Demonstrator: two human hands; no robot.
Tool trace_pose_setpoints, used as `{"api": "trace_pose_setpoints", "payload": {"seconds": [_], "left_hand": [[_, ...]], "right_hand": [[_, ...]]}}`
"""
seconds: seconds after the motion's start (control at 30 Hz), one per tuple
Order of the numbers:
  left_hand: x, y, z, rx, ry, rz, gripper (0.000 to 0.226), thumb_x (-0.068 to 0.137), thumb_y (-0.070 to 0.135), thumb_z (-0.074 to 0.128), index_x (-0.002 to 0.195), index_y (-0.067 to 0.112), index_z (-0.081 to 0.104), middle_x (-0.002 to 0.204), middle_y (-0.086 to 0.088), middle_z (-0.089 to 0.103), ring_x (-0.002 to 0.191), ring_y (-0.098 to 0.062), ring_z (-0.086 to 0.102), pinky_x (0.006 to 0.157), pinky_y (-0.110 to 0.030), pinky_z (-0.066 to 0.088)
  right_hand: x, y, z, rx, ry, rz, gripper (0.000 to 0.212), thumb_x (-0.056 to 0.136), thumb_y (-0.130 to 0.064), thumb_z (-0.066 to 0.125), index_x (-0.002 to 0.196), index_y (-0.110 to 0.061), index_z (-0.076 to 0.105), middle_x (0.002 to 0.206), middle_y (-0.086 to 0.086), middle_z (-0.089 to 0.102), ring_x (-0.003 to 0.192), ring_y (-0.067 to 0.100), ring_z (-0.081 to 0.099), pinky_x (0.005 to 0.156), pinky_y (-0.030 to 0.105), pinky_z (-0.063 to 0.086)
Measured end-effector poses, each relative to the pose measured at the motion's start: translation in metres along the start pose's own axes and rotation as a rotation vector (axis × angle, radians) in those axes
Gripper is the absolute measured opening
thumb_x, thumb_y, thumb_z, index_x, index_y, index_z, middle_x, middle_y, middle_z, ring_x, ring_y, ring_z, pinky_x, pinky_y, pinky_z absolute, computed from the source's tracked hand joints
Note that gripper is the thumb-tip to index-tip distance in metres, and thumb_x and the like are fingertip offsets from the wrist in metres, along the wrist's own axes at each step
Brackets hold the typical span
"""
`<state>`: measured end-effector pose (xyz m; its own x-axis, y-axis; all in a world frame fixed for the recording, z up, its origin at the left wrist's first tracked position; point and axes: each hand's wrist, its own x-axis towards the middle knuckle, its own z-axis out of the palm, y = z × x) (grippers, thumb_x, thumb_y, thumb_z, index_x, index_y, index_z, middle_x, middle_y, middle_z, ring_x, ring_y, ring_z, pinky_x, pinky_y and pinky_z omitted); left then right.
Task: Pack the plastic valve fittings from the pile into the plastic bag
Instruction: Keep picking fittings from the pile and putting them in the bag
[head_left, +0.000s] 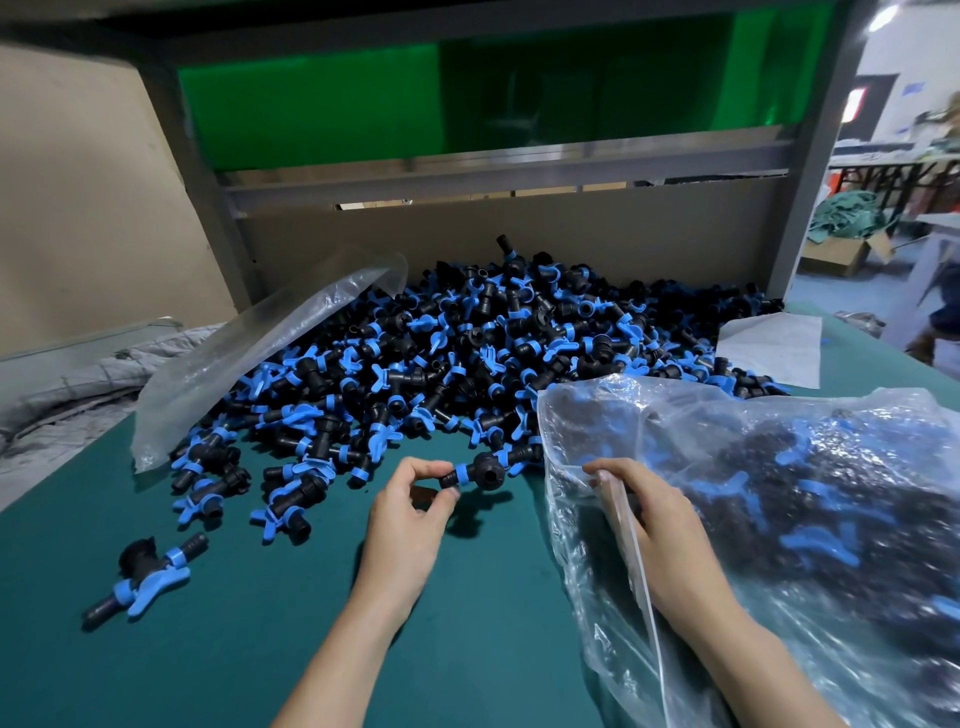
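A big pile of black valve fittings with blue handles (467, 353) covers the back of the green table (260, 649). My left hand (410, 519) pinches the end of one black and blue fitting (480, 473) just above the table, at the pile's front edge. My right hand (660, 535) grips the open rim of a clear plastic bag (779, 519). That bag lies at the right and holds many fittings. The fitting in my left hand is close to the bag's mouth, outside it.
An empty clear bag (249, 348) lies draped over the pile's left side. A single fitting (145, 577) lies apart at the front left. A white sheet (774, 353) sits at the back right. Behind the pile stand a cardboard wall (519, 234) and a grey frame.
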<state>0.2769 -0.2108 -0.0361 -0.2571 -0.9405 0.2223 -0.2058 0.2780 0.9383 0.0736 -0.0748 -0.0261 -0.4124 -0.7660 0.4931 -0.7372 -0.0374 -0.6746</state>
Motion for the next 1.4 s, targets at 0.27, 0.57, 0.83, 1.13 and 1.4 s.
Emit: {"api": "trace_pose_setpoints", "payload": {"seconds": [0.27, 0.57, 0.83, 1.13, 1.4], "left_hand": [[0.0, 0.002, 0.0, -0.042, 0.012, 0.008, 0.026, 0.09, 0.022, 0.07, 0.088, 0.047, 0.061, 0.084, -0.002, 0.068, 0.063, -0.019, 0.055, 0.058, -0.026, 0.043], [-0.001, 0.003, 0.001, -0.104, 0.016, -0.006, 0.02, 0.09, 0.017, 0.07, 0.092, 0.035, 0.064, 0.089, 0.018, 0.069, 0.08, -0.007, 0.064, 0.071, -0.019, 0.051], [0.007, 0.002, -0.006, -0.342, 0.067, -0.063, 0.015, 0.093, 0.014, 0.066, 0.105, 0.023, 0.065, 0.083, 0.01, 0.073, 0.075, 0.0, 0.066, 0.069, -0.01, 0.05], [0.011, -0.005, -0.008, -0.353, 0.099, -0.115, 0.012, 0.094, 0.022, 0.065, 0.104, 0.028, 0.066, 0.085, 0.007, 0.074, 0.078, -0.002, 0.066, 0.071, -0.019, 0.049], [-0.011, 0.014, 0.004, -0.204, -0.017, -0.007, 0.007, 0.093, 0.026, 0.065, 0.099, 0.023, 0.068, 0.091, 0.01, 0.074, 0.083, 0.001, 0.066, 0.073, -0.007, 0.047]], "right_hand": [[0.0, -0.001, -0.001, -0.002, -0.005, 0.005, 0.021, 0.101, -0.036, 0.045, 0.109, -0.035, 0.064, 0.102, -0.024, 0.065, 0.1, -0.009, 0.054, 0.08, 0.006, 0.038], [-0.001, -0.001, -0.001, 0.006, -0.009, 0.01, 0.021, 0.101, -0.035, 0.045, 0.11, -0.033, 0.065, 0.103, -0.024, 0.065, 0.1, -0.009, 0.054, 0.079, 0.006, 0.037], [-0.001, -0.003, -0.001, 0.017, -0.002, 0.016, 0.021, 0.1, -0.034, 0.046, 0.109, -0.032, 0.065, 0.103, -0.022, 0.066, 0.098, -0.004, 0.056, 0.081, 0.007, 0.039], [-0.001, -0.004, -0.001, 0.015, -0.01, 0.041, 0.021, 0.101, -0.035, 0.045, 0.11, -0.034, 0.064, 0.105, -0.021, 0.066, 0.099, -0.003, 0.057, 0.083, 0.022, 0.044], [-0.002, -0.019, -0.007, 0.155, 0.05, 0.075, 0.019, 0.102, -0.032, 0.048, 0.111, -0.031, 0.065, 0.097, -0.02, 0.066, 0.089, -0.001, 0.059, 0.078, 0.026, 0.046]]}}
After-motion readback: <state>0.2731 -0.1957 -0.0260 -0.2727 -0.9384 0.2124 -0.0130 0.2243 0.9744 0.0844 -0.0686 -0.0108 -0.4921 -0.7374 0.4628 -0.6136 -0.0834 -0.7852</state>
